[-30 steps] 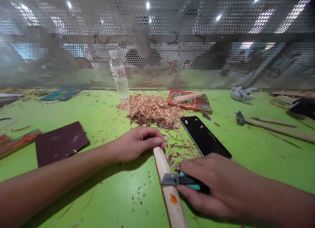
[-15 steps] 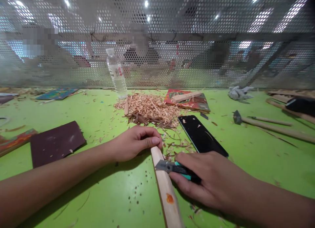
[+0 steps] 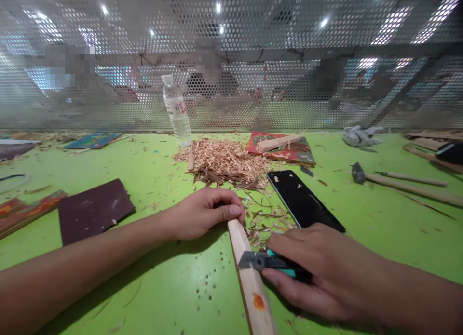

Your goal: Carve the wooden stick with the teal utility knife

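Note:
A pale strip of wood (image 3: 249, 287) with an orange stain runs from the front edge of the view to my left hand (image 3: 210, 212). The fingers of that hand are closed around its far end. My right hand (image 3: 311, 274) grips a utility knife (image 3: 278, 263) with a black and turquoise handle. Its blade lies across the upper face of the strip, short of the left hand. Just beyond the right hand lies a black smartphone (image 3: 304, 200) with a few shavings on it. The near end of the strip is out of view.
Behind my hands sit a heap of wood shavings (image 3: 231, 159) and a plastic water bottle (image 3: 177, 113). Dark sandpaper (image 3: 96, 209) lies left; a hammer (image 3: 398, 180) lies right. A painted board (image 3: 253, 144) is near the perforated metal screen (image 3: 289, 103), with people behind it.
The knife blade has slid a little along the strip towards me, away from my left hand. The whole view has shifted slightly; my left hand keeps its hold.

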Motion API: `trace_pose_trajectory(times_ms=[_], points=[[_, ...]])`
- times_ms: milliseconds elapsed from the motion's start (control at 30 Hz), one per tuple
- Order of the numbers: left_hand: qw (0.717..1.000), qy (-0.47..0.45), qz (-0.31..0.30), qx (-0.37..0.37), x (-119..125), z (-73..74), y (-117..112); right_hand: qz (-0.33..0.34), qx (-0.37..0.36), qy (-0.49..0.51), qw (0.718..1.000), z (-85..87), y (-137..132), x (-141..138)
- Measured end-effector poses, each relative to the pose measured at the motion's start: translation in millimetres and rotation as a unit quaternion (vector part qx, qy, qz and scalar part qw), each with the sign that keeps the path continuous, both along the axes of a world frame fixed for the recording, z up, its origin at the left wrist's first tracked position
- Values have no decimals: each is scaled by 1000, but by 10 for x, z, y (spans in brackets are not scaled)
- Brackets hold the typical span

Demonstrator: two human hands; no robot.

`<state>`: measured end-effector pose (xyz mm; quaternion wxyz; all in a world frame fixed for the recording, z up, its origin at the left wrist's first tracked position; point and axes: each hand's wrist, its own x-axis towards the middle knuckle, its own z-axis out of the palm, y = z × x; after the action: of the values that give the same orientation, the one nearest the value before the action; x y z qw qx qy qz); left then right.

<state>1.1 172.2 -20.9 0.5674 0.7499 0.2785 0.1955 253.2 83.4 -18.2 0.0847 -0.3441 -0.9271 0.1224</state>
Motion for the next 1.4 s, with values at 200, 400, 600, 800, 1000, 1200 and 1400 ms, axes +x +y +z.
trace_pose_trajectory(times_ms=[200,400,600,800,1000,1200,1400], points=[[1000,-2,-9,-17,10,-4,-10,17,-3,-12,1000,35,0,21],[1000,2,-20,-17,19,1,-16,46,-4,-22,999,30,12,47],[1000,10,-12,-5,24,-1,4,95,0,-7,995,19,-23,49],[1000,26,-8,15,11,1,7,87,9,15,996,-13,-61,64],[996,61,-12,61,39,24,-40,-7,23,30,999,-17,4,20],[996,60,-19,66,51,45,-48,-19,32,-22,999,-1,-21,-29],[997,41,-29,50,37,34,-35,4,16,-26,1000,22,-58,-23]])
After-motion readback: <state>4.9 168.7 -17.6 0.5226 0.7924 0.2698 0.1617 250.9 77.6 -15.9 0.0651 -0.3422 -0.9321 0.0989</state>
